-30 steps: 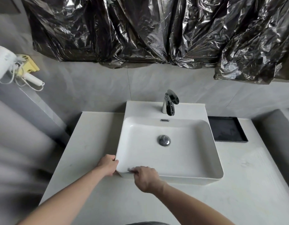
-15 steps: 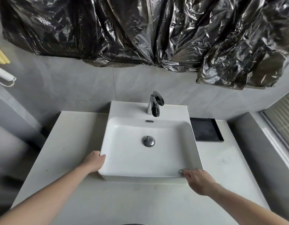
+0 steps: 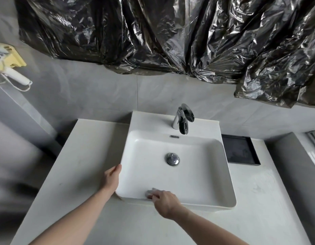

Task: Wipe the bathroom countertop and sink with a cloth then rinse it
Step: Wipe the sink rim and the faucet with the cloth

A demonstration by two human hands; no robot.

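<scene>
**Inspector:** Your right hand (image 3: 166, 202) sits on the near rim of the sink (image 3: 178, 174). Its fingers (image 3: 151, 195) are curled over a small pale cloth (image 3: 150, 191) and press it onto the rim's inner edge (the cloth is blurred, and only a bit shows past the fingertips).

**Operator:** And my left?

**Inspector:** Your left hand (image 3: 110, 179) rests against the sink's outer left wall, near the front corner. Its fingers lie fairly straight along the wall and grasp nothing.

**Operator:** What lies beyond the fingers?

**Inspector:** The drain plug (image 3: 172, 159) is in the basin, well ahead of your right fingers. The chrome tap (image 3: 183, 121) stands farther on, at the back ledge. A black tray (image 3: 239, 151) sits on the table (image 3: 79, 165) to the far right of them, just beside the sink. Crumpled black plastic sheeting (image 3: 162, 36) hangs on the wall above.
</scene>
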